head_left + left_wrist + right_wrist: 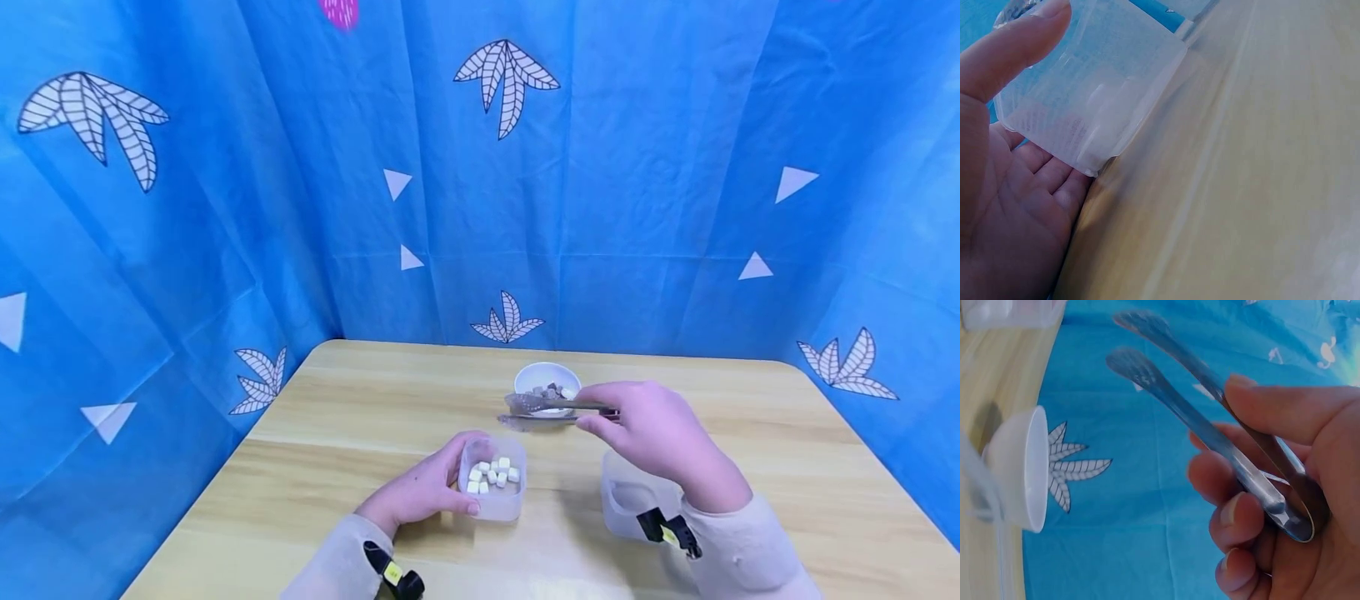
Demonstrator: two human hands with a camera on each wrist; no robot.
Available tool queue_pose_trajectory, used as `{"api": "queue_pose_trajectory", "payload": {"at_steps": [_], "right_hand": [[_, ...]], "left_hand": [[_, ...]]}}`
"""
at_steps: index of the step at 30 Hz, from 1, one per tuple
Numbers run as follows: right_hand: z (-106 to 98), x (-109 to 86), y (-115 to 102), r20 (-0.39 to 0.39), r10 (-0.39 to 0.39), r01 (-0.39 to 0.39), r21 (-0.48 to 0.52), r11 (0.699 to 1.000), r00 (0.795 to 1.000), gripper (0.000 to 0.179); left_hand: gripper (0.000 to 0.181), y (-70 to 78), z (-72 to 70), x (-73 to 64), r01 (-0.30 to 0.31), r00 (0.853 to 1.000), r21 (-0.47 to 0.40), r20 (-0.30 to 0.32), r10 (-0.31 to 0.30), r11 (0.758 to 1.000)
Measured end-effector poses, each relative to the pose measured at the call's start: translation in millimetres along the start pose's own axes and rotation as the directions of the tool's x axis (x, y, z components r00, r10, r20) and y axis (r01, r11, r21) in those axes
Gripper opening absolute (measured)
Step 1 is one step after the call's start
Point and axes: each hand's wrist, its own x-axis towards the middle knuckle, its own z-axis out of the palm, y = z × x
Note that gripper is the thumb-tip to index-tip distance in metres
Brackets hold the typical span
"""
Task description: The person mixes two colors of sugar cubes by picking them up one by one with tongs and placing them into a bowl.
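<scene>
My left hand (427, 487) holds a clear plastic container (501, 508), thumb at the near side and fingers around the far side. Several small white cubes (492, 475) lie inside it. In the left wrist view the thumb presses near the rim of the container (1110, 81), whose base is close to the tabletop. Metal tongs (1207, 428) are gripped by my right hand (652, 425), their tips apart with nothing between them. From the head view, the tongs overlap a white bowl (542, 369) containing several grey and dark cubes (551, 390).
A second clear plastic container (621, 517) stands on the wooden table (390, 392) below my right hand, partly hidden by the wrist. A blue patterned curtain (637, 208) hangs behind the table's far edge and along both sides.
</scene>
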Motion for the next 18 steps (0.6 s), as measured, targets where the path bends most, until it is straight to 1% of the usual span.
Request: {"api": "queue_pose_trajectory", "payload": {"at_steps": [5,8,9,14,16,18], "right_hand": [[5.3,1.0,-13.8,0.039,-0.099,0.101,-0.050,0.994,0.994,0.024],[12.2,1.9,-21.0,0.049,-0.120,0.124,-0.094,0.988,0.992,0.024],[15.4,2.2,-22.9,0.046,-0.121,0.126,-0.115,0.985,0.992,0.023],[29.9,3.1,-32.8,0.035,-0.102,0.107,-0.188,0.976,0.994,0.022],[34.0,2.9,-38.4,0.034,-0.082,0.087,-0.210,0.974,0.996,0.021],[37.7,2.8,-45.1,0.040,-0.044,0.053,-0.237,0.970,0.998,0.019]], "left_hand": [[0.091,2.2,-1.3,0.7,0.004,1.000,-0.015,0.007,-0.004,1.000],[0.091,2.8,-1.7,1.5,0.000,1.000,-0.001,0.012,0.000,1.000],[0.091,2.8,-1.6,1.5,-0.003,1.000,0.003,0.012,0.003,1.000],[0.095,4.2,-1.8,1.2,0.034,0.999,0.025,-0.005,-0.034,0.999],[0.097,4.7,-1.9,1.0,0.048,0.999,0.029,-0.011,-0.048,0.998],[0.098,5.0,-1.9,1.1,0.049,0.999,0.031,-0.009,-0.048,0.998]]}}
